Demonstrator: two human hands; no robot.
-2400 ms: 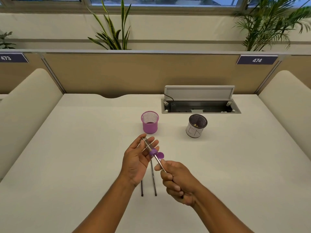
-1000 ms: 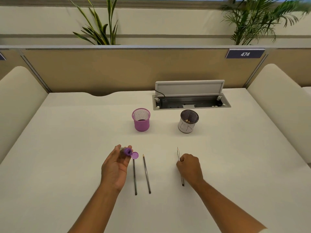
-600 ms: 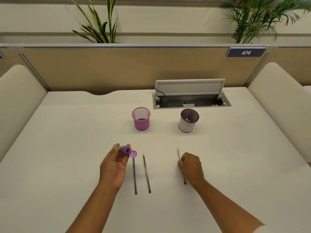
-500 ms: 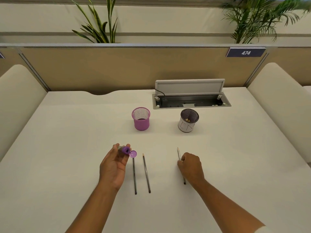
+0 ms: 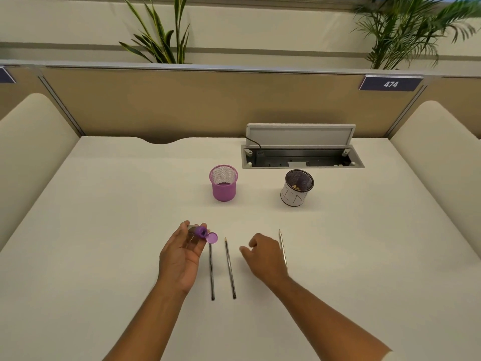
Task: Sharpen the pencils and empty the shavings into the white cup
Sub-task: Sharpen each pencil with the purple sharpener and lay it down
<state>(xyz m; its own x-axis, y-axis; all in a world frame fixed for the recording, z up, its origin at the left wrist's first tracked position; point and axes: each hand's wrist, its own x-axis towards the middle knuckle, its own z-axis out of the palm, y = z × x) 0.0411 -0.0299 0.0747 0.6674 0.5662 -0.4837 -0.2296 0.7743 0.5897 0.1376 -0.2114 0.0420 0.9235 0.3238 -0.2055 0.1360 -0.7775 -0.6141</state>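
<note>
My left hand (image 5: 182, 252) holds a purple pencil sharpener (image 5: 200, 231) with a clear body, its round lid (image 5: 211, 237) flipped open to the right. Two dark pencils (image 5: 211, 270) (image 5: 230, 268) lie side by side on the table just right of that hand. My right hand (image 5: 264, 257) hovers over the table with loosely curled fingers and holds nothing. A third pencil (image 5: 283, 252) lies just right of it, partly hidden by the hand. The white cup (image 5: 295, 188) stands farther back on the right, with a few shavings inside.
A purple mesh cup (image 5: 223, 183) stands behind the pencils, left of the white cup. An open cable tray (image 5: 302, 155) with a raised lid is set into the table (image 5: 104, 230) at the back. Padded partitions flank both sides.
My right hand laid the third pencil on the table at the right, let it go and moved left toward the two pencils. My left hand still holds the sharpener.
</note>
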